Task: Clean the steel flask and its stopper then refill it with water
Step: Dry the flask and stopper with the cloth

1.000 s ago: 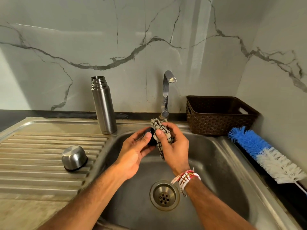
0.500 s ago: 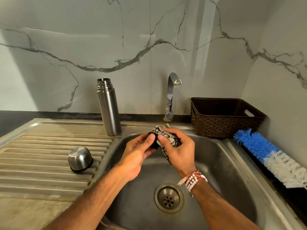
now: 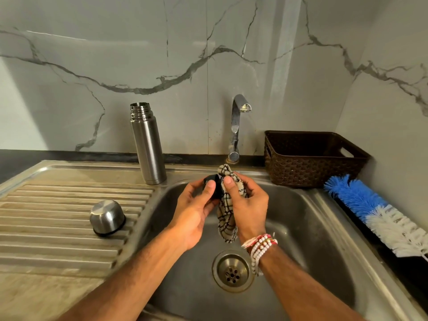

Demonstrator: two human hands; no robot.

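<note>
We start with the steel sink (image 3: pixel 324 228), whose basin lies under our hands and looks dry, with no water running from the tap (image 3: pixel 238 117) behind it. To the left, the ribbed draining surface (image 3: pixel 58 228) carries the cup lid (image 3: pixel 107 217), set mouth down. At the back right sits a brown basket (image 3: pixel 310 158), and beside it a long bottle brush (image 3: pixel 379 212) with blue and white bristles lies along the sink's right edge. The flask (image 3: pixel 148 144) stands upright and uncapped on the rim between the draining surface and the basin, well apart from our hands; we cannot tell whether it holds water or has been scrubbed inside. Over the basin, our left hand (image 3: pixel 196 205) is closed around the black stopper (image 3: pixel 214 184), thumb pressed on its face, while our right hand (image 3: pixel 247 200) grips a checked cloth (image 3: pixel 228 216) bunched against the stopper's right side, its tail hanging down. We judge that we are in the stopper-cleaning step, wiping it with the cloth. What seems left is finishing that wipe, refilling the flask at the tap, then fitting stopper and cup lid back on; whether the flask body is already clean, we cannot say from here.
</note>
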